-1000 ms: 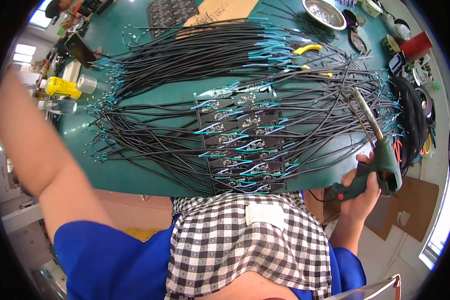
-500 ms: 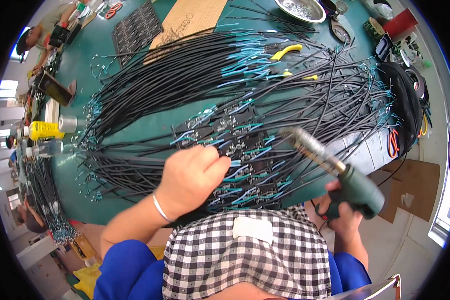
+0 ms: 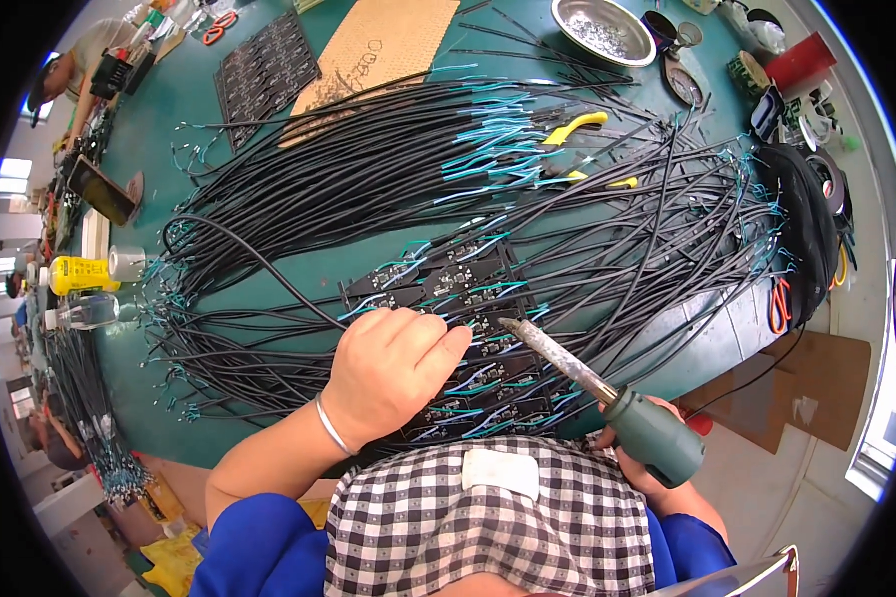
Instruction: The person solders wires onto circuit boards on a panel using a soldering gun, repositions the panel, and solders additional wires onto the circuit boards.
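Observation:
My left hand, with a bracelet on its wrist, is closed over the left side of a panel of small black circuit boards. A black cable arches from the left into its grip; the pinched end is hidden behind the fingers. Around the handle of a green pistol-shaped soldering iron my right hand is closed, partly hidden by the tool's body. The iron's metal barrel slants up and left, its tip over the boards close to my left fingertips. Whether it touches a board, I cannot tell. Blue and green wire ends lie across the panel.
Black cable bundles lie behind and on both sides. Yellow-handled pliers, a metal bowl and brown cardboard are farther back. Bottles stand left; a black bag sits right. Another person is at the far left.
The soldering iron has swung left and down, bringing its tip over the boards by my left hand. My left hand stays closed and has shifted slightly; the arched cable now shows.

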### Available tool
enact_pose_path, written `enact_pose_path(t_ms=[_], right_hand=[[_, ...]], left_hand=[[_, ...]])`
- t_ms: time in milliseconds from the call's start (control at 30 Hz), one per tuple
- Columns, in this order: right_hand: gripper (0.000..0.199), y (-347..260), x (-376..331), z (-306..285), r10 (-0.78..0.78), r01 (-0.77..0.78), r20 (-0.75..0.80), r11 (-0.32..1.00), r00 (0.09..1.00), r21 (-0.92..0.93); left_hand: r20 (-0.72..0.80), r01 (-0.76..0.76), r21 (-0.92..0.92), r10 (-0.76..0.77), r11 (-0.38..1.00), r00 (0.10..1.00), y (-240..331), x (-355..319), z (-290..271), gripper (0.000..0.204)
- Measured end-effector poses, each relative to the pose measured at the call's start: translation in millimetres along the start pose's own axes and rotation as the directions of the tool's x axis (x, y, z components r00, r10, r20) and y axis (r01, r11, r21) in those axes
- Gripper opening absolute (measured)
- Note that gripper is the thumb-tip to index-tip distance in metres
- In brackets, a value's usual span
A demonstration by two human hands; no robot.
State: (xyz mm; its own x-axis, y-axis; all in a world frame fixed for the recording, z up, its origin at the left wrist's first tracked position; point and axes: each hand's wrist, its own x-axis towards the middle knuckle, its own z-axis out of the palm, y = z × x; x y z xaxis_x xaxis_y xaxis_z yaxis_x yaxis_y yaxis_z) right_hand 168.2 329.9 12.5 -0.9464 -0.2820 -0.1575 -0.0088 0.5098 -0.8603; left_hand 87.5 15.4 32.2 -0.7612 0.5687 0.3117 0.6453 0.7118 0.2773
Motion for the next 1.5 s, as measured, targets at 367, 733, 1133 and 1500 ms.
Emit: enact_pose_path(t_ms=[367, 733, 1133, 1500], right_hand=[[0.030, -11.2, 6.1, 1.8, -0.017, 0.019, 0.017, 0.991, 1.000, -0.129], [0.011, -25.9, 10.7, -5.8, -0.049, 0.076, 0.106, 0.961, 0.993, -0.267], [0.030, -24.1, 9.6, -5.7, -0.041, 0.058, 0.081, 0.974, 0.996, -0.219], [0.028, -35.5, 16.0, -20.6, 0.018, 0.017, 0.129, 0.964, 0.991, -0.266]], left_hand=[[-0.014, -0.004, -0.075, 0.003, 0.997, 1.000, -8.3, 3.9, 4.6, 0.021], [-0.005, -0.025, -0.110, 0.025, 0.994, 1.000, -4.6, 5.4, 9.4, 0.018], [-0.060, -0.009, -0.154, 0.000, 0.988, 0.998, -5.9, 5.7, 13.5, 0.018], [-0.061, 0.003, -0.172, -0.014, 0.985, 0.998, -6.0, 6.7, 14.5, 0.018]])
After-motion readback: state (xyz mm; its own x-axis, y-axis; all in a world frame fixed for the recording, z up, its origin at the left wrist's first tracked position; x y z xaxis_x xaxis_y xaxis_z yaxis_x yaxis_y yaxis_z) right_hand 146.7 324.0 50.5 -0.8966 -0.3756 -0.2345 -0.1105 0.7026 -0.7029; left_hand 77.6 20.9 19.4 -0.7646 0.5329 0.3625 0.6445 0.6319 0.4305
